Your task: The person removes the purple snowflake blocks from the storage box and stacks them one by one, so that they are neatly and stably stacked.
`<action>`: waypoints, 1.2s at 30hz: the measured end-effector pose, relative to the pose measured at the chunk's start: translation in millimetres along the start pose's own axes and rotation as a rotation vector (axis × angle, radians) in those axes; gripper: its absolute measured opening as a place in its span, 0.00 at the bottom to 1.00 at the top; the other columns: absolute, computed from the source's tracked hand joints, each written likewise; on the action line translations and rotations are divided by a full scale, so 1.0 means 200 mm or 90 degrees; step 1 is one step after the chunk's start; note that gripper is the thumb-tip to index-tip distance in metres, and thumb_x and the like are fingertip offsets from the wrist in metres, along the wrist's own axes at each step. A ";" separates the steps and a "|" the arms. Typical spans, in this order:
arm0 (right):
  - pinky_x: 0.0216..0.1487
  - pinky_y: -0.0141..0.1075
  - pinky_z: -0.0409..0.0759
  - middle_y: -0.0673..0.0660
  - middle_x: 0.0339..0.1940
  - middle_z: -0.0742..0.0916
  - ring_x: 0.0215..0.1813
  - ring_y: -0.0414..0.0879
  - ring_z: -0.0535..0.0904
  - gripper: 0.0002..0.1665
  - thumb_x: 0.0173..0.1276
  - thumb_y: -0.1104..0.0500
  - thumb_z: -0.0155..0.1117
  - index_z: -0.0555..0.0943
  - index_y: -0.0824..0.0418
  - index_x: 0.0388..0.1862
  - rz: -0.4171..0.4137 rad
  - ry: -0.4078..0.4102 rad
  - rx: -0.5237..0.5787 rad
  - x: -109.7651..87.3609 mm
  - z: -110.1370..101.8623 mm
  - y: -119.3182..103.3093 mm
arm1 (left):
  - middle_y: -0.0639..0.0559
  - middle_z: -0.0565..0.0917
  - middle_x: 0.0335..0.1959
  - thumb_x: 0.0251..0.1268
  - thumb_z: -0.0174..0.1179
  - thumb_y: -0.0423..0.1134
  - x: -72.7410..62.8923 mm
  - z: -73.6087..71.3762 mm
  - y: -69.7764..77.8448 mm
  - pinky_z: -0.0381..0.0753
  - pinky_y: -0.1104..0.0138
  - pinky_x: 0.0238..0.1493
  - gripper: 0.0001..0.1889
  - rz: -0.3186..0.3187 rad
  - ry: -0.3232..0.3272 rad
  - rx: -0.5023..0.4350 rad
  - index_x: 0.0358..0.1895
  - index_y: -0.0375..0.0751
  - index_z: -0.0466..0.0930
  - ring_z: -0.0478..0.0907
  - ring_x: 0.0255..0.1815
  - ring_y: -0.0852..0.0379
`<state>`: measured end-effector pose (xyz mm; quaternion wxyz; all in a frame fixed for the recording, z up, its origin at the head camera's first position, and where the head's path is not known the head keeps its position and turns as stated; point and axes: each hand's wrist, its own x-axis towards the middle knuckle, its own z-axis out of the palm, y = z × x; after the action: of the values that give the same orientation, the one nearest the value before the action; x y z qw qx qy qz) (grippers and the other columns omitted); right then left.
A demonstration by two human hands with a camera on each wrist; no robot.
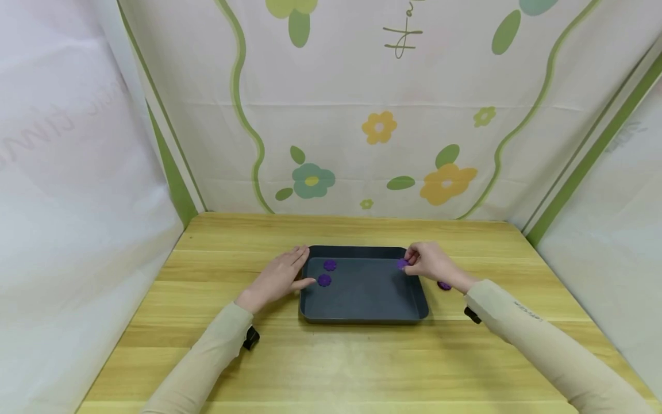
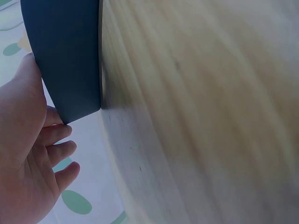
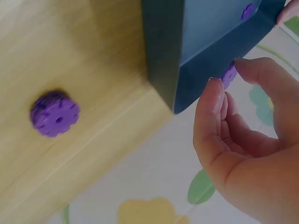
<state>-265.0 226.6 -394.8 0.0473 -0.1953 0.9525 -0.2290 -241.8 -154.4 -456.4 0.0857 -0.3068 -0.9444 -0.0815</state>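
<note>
A dark grey tray (image 1: 365,290) lies on the wooden table. Two purple flower-shaped discs, an upper disc (image 1: 330,265) and a lower disc (image 1: 324,280), sit inside near its left end. My left hand (image 1: 281,275) rests against the tray's left side, fingers extended along the wall and thumb over the rim. Between thumb and fingertips, my right hand (image 1: 433,265) pinches another purple notched disc (image 3: 229,76) over the tray's far right corner. To the right of the tray, a small stack of purple discs (image 3: 55,114) stands on the table, partly hidden by the right wrist in the head view.
The wooden table (image 1: 336,368) extends around the tray on all sides. A white cloth with printed flowers (image 1: 331,86) hangs behind it, with further cloth panels at left and right. Dark wrist cameras (image 1: 250,338) sit under both sleeves.
</note>
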 end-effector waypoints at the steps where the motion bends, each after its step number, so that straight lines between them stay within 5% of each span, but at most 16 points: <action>1: 0.36 0.37 0.83 0.58 0.30 0.87 0.32 0.43 0.81 0.11 0.56 0.62 0.73 0.82 0.67 0.35 0.003 0.000 -0.001 -0.01 -0.01 0.01 | 0.35 0.66 0.74 0.70 0.56 0.59 0.00 0.00 0.00 0.70 0.50 0.73 0.41 0.000 -0.001 0.000 0.74 0.29 0.62 0.65 0.75 0.40; 20: 0.37 0.40 0.84 0.61 0.33 0.87 0.35 0.47 0.83 0.13 0.59 0.62 0.71 0.82 0.71 0.38 0.068 0.016 0.003 -0.15 -0.07 0.21 | 0.36 0.67 0.74 0.69 0.58 0.59 0.00 0.01 -0.01 0.71 0.49 0.72 0.41 0.004 0.011 -0.004 0.74 0.30 0.63 0.66 0.75 0.40; 36: 0.32 0.29 0.79 0.62 0.33 0.87 0.35 0.46 0.82 0.15 0.58 0.61 0.73 0.83 0.71 0.38 0.118 0.025 0.019 -0.25 -0.04 0.37 | 0.36 0.66 0.75 0.70 0.56 0.59 0.00 0.00 -0.01 0.70 0.50 0.73 0.41 -0.002 -0.005 0.000 0.74 0.30 0.62 0.65 0.76 0.40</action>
<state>-246.9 310.7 -421.2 0.0524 -0.1008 0.9637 -0.2417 -243.9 -155.3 -456.7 0.0818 -0.3054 -0.9453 -0.0803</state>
